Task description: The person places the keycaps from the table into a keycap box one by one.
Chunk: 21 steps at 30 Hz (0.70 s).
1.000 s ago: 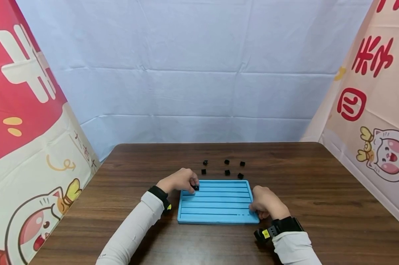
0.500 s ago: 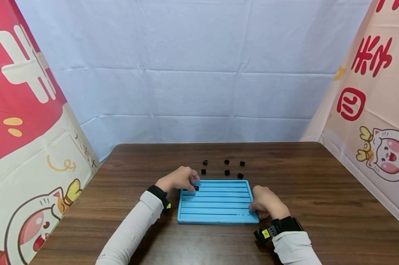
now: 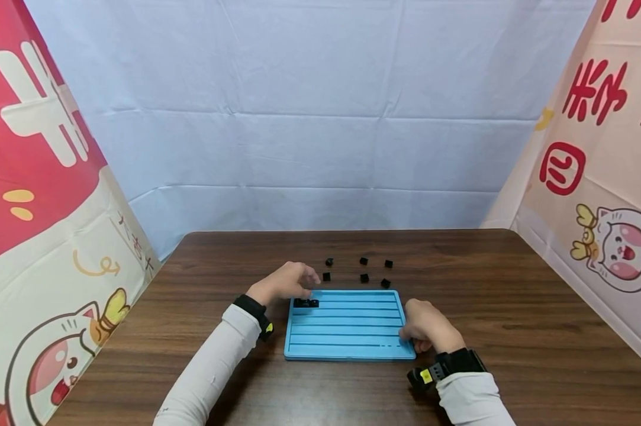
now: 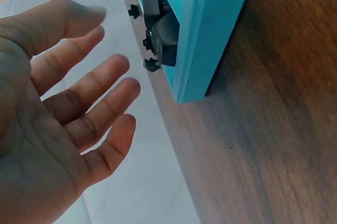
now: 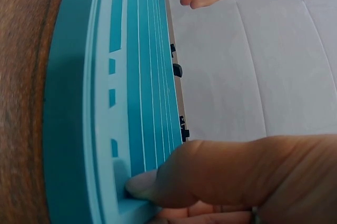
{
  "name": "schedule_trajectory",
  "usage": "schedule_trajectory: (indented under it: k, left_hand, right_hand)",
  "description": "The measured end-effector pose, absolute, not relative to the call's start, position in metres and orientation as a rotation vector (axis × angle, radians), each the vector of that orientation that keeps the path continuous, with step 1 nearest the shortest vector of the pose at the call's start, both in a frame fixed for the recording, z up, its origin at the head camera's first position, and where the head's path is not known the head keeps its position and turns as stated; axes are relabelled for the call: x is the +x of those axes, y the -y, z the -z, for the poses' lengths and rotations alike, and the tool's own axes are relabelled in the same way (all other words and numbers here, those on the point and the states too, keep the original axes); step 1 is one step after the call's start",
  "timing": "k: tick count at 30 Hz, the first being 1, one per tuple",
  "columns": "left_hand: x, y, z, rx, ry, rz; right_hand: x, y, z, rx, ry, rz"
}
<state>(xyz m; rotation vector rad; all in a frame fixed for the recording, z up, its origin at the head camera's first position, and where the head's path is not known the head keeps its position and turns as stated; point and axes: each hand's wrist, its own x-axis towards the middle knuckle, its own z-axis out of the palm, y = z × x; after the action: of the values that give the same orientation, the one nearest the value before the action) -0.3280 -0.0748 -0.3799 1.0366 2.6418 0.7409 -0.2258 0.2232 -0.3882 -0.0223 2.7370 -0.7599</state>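
A light-blue tray (image 3: 347, 329) with long parallel slots lies on the table. Black keycaps (image 3: 306, 303) sit side by side at the left end of its farthest slot; the left wrist view shows the row of keycaps (image 4: 167, 37) up close. My left hand (image 3: 286, 281) hovers over the tray's far left corner, holding nothing; its fingers (image 4: 105, 111) are spread and relaxed, apart from the keycaps. With the thumb on the inside of the near right corner and fingers curled outside the rim, my right hand (image 5: 210, 176) grips the tray.
Several loose keycaps (image 3: 364, 278) stand in two rough rows on the wooden table (image 3: 235, 254) beyond the tray. A pale cloth (image 3: 309, 148) hangs behind the table, and printed banners (image 3: 613, 236) flank it on both sides.
My left hand has let go of a keycap in the far slot, then risen and drawn back from it, uncovering the row of keycaps. My right hand has stayed on the tray.
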Motion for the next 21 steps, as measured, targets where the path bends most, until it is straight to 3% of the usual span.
schedule_trajectory:
  k: [21]
  left_hand:
    - [-0.3269,0.0703,0.3848,0.990,-2.604,-0.653]
  right_hand:
    - [-0.2258,-0.2217,0.3883,-0.009,-2.743,0.753]
